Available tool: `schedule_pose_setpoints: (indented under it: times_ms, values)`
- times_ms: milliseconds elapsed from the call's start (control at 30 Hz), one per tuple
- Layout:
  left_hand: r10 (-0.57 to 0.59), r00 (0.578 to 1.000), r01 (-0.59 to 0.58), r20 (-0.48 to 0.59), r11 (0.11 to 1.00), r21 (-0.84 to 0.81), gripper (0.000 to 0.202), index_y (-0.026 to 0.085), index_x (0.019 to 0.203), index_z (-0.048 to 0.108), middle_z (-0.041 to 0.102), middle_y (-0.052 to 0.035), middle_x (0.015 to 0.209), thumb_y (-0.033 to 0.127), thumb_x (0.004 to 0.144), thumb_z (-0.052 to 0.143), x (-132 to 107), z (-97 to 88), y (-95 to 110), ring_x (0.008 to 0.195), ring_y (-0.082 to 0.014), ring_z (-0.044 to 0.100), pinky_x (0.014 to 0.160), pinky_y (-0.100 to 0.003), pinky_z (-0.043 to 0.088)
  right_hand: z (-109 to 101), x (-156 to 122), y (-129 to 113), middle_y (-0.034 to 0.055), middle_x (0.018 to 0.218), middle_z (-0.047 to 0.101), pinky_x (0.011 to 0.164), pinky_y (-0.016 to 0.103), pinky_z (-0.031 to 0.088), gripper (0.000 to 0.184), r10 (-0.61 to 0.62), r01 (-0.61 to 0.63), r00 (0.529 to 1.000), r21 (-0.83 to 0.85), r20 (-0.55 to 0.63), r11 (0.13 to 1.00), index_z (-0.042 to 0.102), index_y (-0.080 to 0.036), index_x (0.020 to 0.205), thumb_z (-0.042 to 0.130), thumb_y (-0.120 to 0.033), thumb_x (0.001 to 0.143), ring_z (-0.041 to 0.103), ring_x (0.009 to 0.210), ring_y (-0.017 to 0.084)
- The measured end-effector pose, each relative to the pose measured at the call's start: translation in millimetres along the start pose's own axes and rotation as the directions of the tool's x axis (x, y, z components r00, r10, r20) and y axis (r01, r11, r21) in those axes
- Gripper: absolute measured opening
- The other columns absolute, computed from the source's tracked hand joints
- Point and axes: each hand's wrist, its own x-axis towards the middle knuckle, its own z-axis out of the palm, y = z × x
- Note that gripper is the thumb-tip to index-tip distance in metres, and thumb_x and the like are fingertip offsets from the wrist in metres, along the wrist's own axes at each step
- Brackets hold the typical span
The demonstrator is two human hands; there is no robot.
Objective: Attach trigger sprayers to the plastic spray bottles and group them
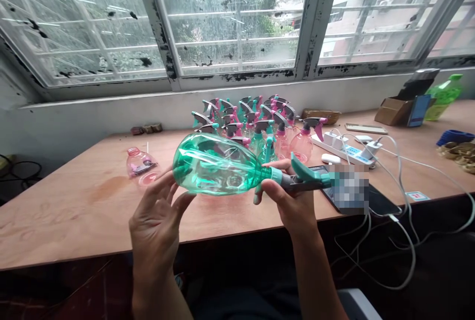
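Observation:
A clear green spray bottle (pixel 218 164) lies sideways in the air between my hands, above the front part of the table. Its base points left, and its grey and teal trigger head (pixel 306 176) points right. My left hand (pixel 159 216) is at the base end, with fingers behind the bottle and the thumb below it. Around the neck and teal collar, my right hand (pixel 285 196) is closed. Behind the bottle stands a cluster of pink and green spray bottles (pixel 280 137), partly hidden by it.
On the table's left lies a pink bottle without a spray head (pixel 137 161). To the right are a white power strip (pixel 347 151) with cables, a dark phone (pixel 382 204), a cardboard box (pixel 393 111) and a green drink bottle (pixel 445 97). Windows (pixel 237 23) line the back.

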Motion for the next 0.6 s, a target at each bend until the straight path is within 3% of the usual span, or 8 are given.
schedule_pose_setpoints:
  times_ms: [100, 167, 300, 367, 467, 600]
  values:
    - [-0.056, 0.994, 0.051, 0.097, 0.997, 0.059, 0.049, 0.026, 0.125, 0.067, 0.072, -0.0032, 0.126, 0.023, 0.08, 0.084, -0.9, -3.0, -0.5, 0.124, -0.0233, 0.064, 0.108, -0.033, 0.05, -2.2, 0.8, 0.3, -0.0058, 0.064, 0.071, 0.056, 0.031, 0.058, 0.024, 0.005, -0.005, 1.0, 0.029, 0.026, 1.0, 0.063, -0.024, 0.104, 0.079, -0.03, 0.087, 0.07, 0.054, 0.017]
    - [-0.076, 0.987, 0.064, 0.141, 0.994, 0.087, 0.056, 0.025, 0.131, 0.063, 0.069, -0.0051, 0.131, 0.034, 0.08, 0.084, -0.8, -4.7, -1.7, 0.126, -0.0242, 0.062, 0.108, -0.031, 0.05, -1.8, -0.5, -0.9, -0.0051, 0.066, 0.072, 0.056, 0.03, 0.059, 0.026, 0.028, -0.028, 0.999, -0.01, 0.038, 1.0, 0.064, -0.023, 0.103, 0.081, -0.027, 0.085, 0.071, 0.057, 0.017]
    - [-0.059, 0.997, 0.053, 0.044, 0.988, 0.142, 0.049, 0.02, 0.117, 0.065, 0.075, -0.0076, 0.115, 0.056, 0.085, 0.073, 1.8, -4.7, -6.4, 0.111, -0.0242, 0.069, 0.093, -0.028, 0.056, 2.3, -4.2, -2.3, -0.003, 0.074, 0.072, 0.057, 0.028, 0.059, 0.035, 0.043, -0.031, 0.996, -0.166, 0.074, 0.986, 0.065, -0.022, 0.101, 0.089, -0.023, 0.074, 0.071, 0.062, 0.017]
    - [-0.082, 0.996, 0.079, 0.02, 0.987, 0.138, 0.044, 0.02, 0.113, 0.066, 0.075, -0.0073, 0.11, 0.054, 0.086, 0.073, 2.4, -5.0, -7.6, 0.105, -0.0238, 0.071, 0.088, -0.028, 0.058, 4.3, -4.6, -1.8, -0.0023, 0.075, 0.072, 0.056, 0.028, 0.058, 0.037, 0.04, -0.024, 0.997, -0.212, 0.068, 0.977, 0.066, -0.022, 0.1, 0.091, -0.024, 0.073, 0.071, 0.063, 0.017]
    - [-0.109, 0.991, 0.101, 0.082, 0.991, 0.089, 0.042, 0.022, 0.118, 0.065, 0.073, -0.0065, 0.119, 0.045, 0.085, 0.078, 1.1, -6.1, -5.2, 0.114, -0.025, 0.068, 0.094, -0.031, 0.057, 6.2, -3.4, -1.8, -0.0033, 0.07, 0.07, 0.057, 0.03, 0.059, 0.031, 0.06, -0.054, 0.998, -0.163, 0.032, 0.985, 0.065, -0.022, 0.097, 0.087, -0.028, 0.077, 0.07, 0.06, 0.017]
    - [-0.036, 0.996, 0.021, 0.087, 0.985, 0.17, 0.05, 0.026, 0.122, 0.063, 0.069, -0.0033, 0.126, 0.028, 0.078, 0.085, 0.1, -2.6, -1.3, 0.124, -0.0261, 0.063, 0.105, -0.036, 0.053, 7.1, -2.8, -5.2, -0.0051, 0.063, 0.07, 0.054, 0.032, 0.059, 0.028, 0.069, -0.069, 0.998, -0.027, -0.007, 0.997, 0.064, -0.022, 0.1, 0.082, -0.034, 0.083, 0.068, 0.053, 0.017]
